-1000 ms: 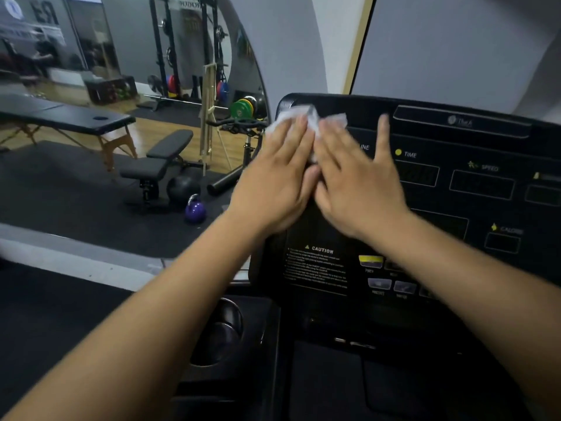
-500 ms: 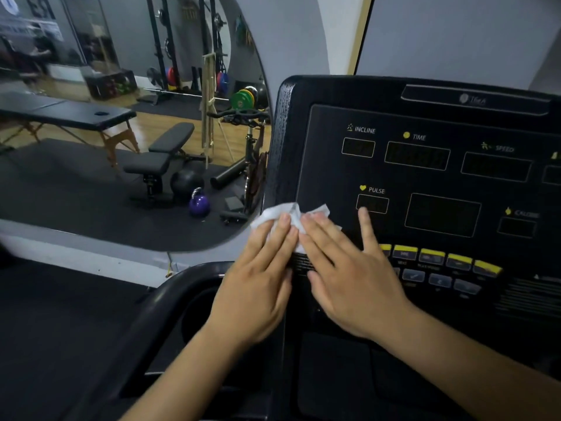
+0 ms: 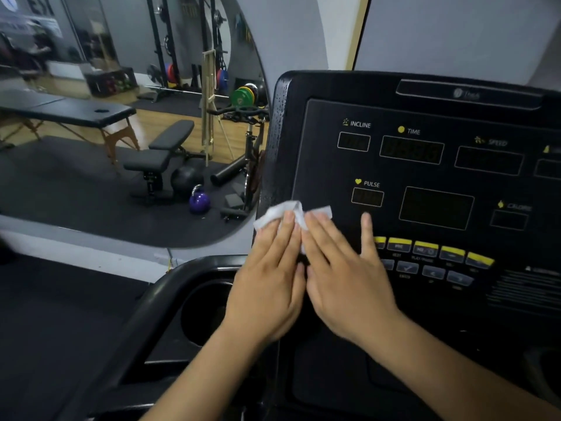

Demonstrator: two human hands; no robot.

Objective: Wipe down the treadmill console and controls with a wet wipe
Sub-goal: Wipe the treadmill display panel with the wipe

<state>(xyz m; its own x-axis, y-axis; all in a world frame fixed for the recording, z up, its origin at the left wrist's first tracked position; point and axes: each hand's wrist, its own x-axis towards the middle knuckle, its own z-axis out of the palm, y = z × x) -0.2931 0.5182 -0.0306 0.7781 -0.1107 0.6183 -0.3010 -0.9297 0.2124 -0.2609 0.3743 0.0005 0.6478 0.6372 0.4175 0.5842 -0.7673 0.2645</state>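
On console (image 3: 318, 177), wet wipe (image 3: 277, 213), apparently half-hidden

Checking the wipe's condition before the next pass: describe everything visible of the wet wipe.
The wet wipe is white, thin and crumpled, looking like soft nonwoven cloth. It lies bunched against the console's lower-left border, left of the PULSE readout. The straight fingers of the left hand and right hand press on it; only its upper part shows, the rest hidden beneath them.
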